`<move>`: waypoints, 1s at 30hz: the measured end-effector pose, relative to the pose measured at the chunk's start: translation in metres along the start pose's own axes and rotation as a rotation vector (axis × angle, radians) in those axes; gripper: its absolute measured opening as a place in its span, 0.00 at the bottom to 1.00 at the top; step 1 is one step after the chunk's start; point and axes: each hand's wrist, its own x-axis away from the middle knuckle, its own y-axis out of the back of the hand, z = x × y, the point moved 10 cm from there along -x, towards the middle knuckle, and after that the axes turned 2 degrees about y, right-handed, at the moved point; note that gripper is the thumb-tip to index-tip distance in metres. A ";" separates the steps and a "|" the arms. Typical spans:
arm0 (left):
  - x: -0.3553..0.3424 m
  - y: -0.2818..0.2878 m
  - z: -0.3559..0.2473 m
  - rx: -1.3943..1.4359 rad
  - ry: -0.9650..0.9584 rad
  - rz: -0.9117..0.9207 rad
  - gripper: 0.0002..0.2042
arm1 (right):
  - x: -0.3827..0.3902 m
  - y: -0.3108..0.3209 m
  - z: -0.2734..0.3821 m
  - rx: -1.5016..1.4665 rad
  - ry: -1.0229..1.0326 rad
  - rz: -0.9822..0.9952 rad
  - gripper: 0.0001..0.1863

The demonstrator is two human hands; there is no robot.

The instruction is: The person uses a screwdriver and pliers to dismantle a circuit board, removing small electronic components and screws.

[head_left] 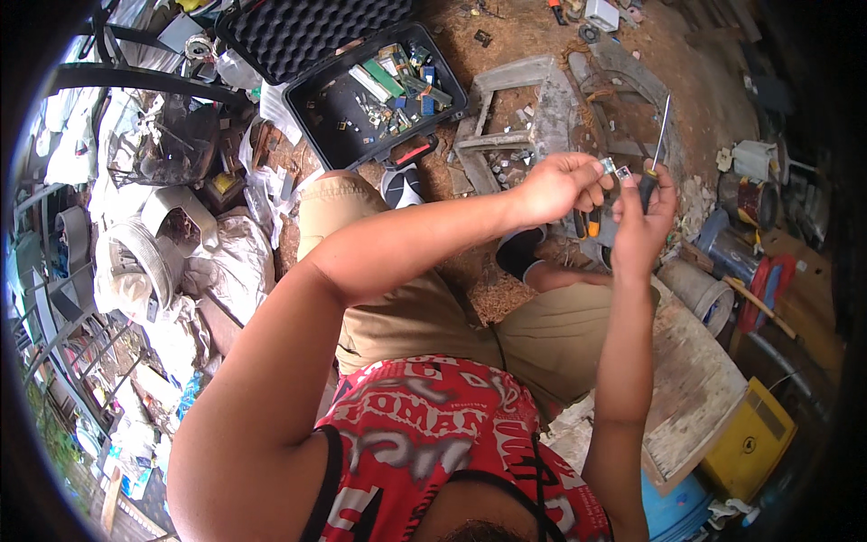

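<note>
My left hand (567,188) is closed, pinching a small shiny metallic piece (608,166) between thumb and fingertips. Its exact kind is too small to make out. Right beside it, my right hand (643,221) wraps round a screwdriver (648,183) with a dark handle and yellow collar. The screwdriver's thin metal shaft points up and away from both hands, its tip apart from the small piece. Just below my left hand, a tool with black and orange handles (593,222) shows in part, the rest hidden behind the hand.
An open black hard case (302,113) with foam in its lid holds green circuit boards (384,78) and small loose parts. Ahead lies a worn grey frame (501,142) on the dirt ground. Scrap and plastic bags crowd the left; a bucket (713,303) and yellow panel (750,443) stand right.
</note>
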 end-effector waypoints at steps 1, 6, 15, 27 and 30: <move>0.000 0.003 0.000 0.059 0.017 -0.045 0.15 | 0.001 -0.003 0.009 0.124 0.176 -0.040 0.20; -0.015 0.071 -0.015 -0.139 -0.192 -0.431 0.14 | 0.015 -0.013 0.012 0.201 0.265 -0.136 0.20; -0.001 0.029 -0.048 -0.396 -0.312 -0.236 0.11 | -0.018 0.040 -0.026 0.111 -0.035 -0.134 0.22; -0.008 0.030 -0.036 -0.226 -0.212 -0.194 0.11 | -0.082 0.042 -0.117 0.226 -0.242 -0.126 0.22; -0.012 0.032 -0.033 -0.184 -0.225 -0.210 0.09 | -0.088 0.038 -0.126 0.180 -0.277 -0.119 0.23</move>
